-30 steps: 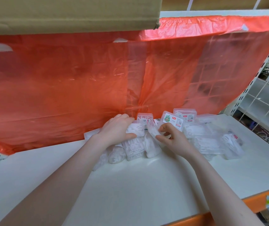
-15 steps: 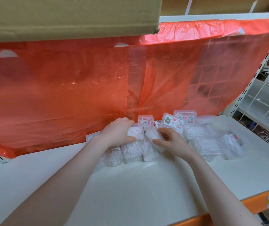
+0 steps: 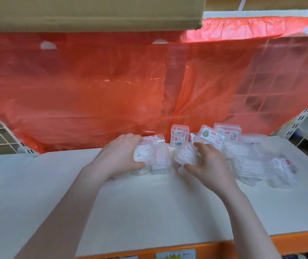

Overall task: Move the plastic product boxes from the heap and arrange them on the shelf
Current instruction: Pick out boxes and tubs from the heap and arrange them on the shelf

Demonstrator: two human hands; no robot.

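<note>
My left hand (image 3: 120, 155) curls over the boxes already stood in a row (image 3: 158, 157), bracing them so they don't topple. My right hand (image 3: 208, 163) grips one clear box (image 3: 186, 154), tilted, thumb under and fingers on top, ready to slot beside the row. The loose heap (image 3: 250, 161) lies just right on the white shelf (image 3: 149, 212), against the red plastic sheet (image 3: 112, 86).

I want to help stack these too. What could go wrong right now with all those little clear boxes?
The right hand grips one clear box by its edges; smooth plastic might slip out. The left hand holds the row of boxes standing on edge, which could topple if let go. Behind them, boxes lean against the thin red plastic sheet, which may give way and let them fall.
</note>
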